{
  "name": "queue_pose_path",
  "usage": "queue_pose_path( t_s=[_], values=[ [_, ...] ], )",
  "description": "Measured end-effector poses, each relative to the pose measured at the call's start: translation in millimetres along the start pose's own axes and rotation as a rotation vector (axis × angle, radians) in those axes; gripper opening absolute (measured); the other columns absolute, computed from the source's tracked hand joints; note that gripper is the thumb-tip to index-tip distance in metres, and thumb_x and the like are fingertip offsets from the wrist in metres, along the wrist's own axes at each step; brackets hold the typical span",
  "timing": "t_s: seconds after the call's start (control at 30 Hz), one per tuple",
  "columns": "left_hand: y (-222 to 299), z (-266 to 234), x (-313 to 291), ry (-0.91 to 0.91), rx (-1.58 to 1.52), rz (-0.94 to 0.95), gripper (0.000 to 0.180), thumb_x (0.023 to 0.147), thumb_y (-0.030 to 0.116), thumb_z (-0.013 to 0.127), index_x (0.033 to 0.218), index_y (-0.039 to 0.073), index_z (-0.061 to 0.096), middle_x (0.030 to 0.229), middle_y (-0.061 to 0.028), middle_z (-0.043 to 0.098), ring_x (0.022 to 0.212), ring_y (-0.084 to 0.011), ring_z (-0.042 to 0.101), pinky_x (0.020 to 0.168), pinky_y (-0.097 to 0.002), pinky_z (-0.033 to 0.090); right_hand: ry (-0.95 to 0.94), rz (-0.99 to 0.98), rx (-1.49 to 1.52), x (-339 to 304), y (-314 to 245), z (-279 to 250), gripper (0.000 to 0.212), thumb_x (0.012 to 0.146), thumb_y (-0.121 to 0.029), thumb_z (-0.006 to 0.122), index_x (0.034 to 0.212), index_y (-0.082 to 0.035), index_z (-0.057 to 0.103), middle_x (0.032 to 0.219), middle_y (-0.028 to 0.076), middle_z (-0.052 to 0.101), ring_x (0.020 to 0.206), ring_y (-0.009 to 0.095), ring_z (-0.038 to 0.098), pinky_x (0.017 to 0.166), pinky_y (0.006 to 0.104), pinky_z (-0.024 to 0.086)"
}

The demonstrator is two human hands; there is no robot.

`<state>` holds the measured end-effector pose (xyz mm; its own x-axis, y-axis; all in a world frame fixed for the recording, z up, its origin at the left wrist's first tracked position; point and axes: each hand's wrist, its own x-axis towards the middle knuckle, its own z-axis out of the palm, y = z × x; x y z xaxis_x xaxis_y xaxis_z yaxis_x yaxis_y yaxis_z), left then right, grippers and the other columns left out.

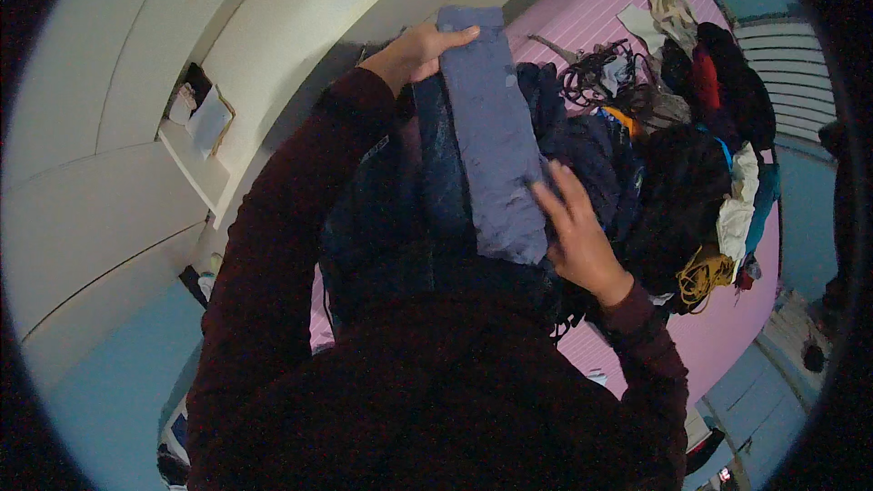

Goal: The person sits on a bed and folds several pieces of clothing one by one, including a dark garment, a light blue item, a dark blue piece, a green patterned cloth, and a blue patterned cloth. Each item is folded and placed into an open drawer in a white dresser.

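A long blue-grey piece of cloth (496, 136), folded into a narrow strip, lies lengthwise in front of me over dark denim (441, 164). My left hand (420, 53) grips its far end, thumb on top and the other fingers hidden beneath. At the strip's near right edge is my right hand (587, 250), fingers stretched out and slightly apart, with the fingertips at the cloth. Wrinkles and a few pale patches show on the cloth's upper face.
To the right, a heap of dark clothes (682, 182) covers much of a pink striped bed (591, 0). Tangled dark cords (605, 77) and a coiled mustard cord (705, 277) lie among them. A white shelf unit (273, 45) stands at the left.
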<state>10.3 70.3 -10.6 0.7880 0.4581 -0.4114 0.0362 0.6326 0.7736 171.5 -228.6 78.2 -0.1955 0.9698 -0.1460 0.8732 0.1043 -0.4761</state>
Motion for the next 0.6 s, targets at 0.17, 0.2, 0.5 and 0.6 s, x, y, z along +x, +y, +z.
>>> queue_pose_path(
  t_s=[0.17,0.2,0.5,0.6],
  values=[
    [-3.3,14.0,-24.7,0.546,1.028,0.441,0.047,0.08,0.016,0.063,0.119,-0.005,0.047,0.116,-0.0187,0.054,0.108,-0.0307,0.053,0.093,-0.037,0.042,-0.254,-0.233,-0.06,7.4,7.0,-9.2,0.077,0.059,0.004,0.062,0.131,-0.014,0.042,0.142,0.011,0.031,0.131,0.036,0.026,0.107,0.0426,0.028],
    [-8.4,19.4,-36.3,0.672,1.36,0.637,0.048,0.078,0.012,0.063,0.12,-0.005,0.047,0.119,-0.0208,0.051,0.111,-0.0333,0.05,0.095,-0.0387,0.041,-0.242,-0.264,-0.038,8.7,10.2,-9.8,0.075,0.059,0.004,0.062,0.13,-0.014,0.044,0.141,0.011,0.033,0.131,0.035,0.027,0.106,0.0417,0.03],
    [-69.9,82.6,-141.4,-0.437,1.474,0.799,0.052,0.073,0.011,0.058,0.122,-0.001,0.047,0.131,-0.0158,0.042,0.126,-0.031,0.037,0.104,-0.041,0.032,-0.125,-0.231,0.395,36.7,37.4,9.9,0.041,0.067,0.006,0.055,0.106,-0.005,0.058,0.106,0.013,0.059,0.102,0.03,0.054,0.087,0.035,0.044],
    [-78.9,89.0,-144.7,-0.274,1.453,0.717,0.045,0.073,0.016,0.061,0.114,0.001,0.052,0.126,-0.0139,0.045,0.121,-0.0299,0.042,0.101,-0.0412,0.035,-0.081,-0.035,0.583,44.6,40.0,21.7,0.031,0.072,0.006,0.053,0.102,-0.002,0.057,0.096,0.014,0.06,0.086,0.024,0.057,0.077,0.0317,0.046]
  ],
)
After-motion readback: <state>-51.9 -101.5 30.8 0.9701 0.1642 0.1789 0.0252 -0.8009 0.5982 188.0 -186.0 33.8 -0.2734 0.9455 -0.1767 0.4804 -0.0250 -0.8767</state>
